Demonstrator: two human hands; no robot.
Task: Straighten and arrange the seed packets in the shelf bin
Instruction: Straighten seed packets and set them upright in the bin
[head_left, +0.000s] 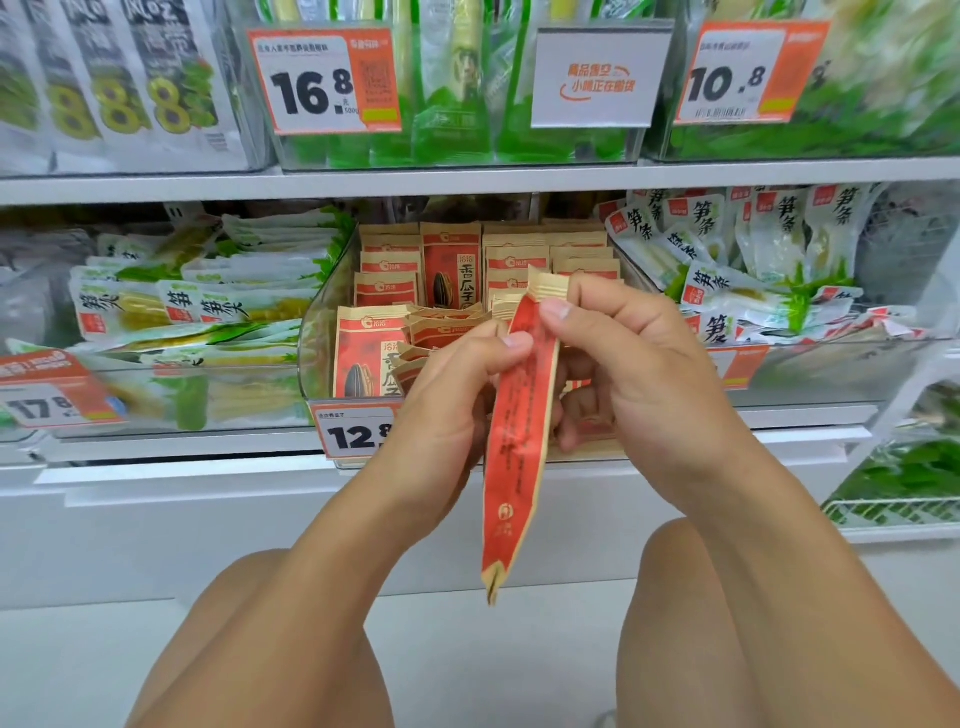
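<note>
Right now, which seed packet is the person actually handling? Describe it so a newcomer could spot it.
Find the clear plastic shelf bin of tan-and-red seed packets on the middle shelf, above the 12.8 price tag. In front of it, the left hand and right hand pinch one long red-and-tan packet. Unlike the binned packets, it hangs edge-on outside the bin.

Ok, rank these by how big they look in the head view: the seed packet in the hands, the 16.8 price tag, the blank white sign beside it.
1. held seed packet, though nearness inflates it
2. 16.8 price tag and white sign: too alike to rank
</note>
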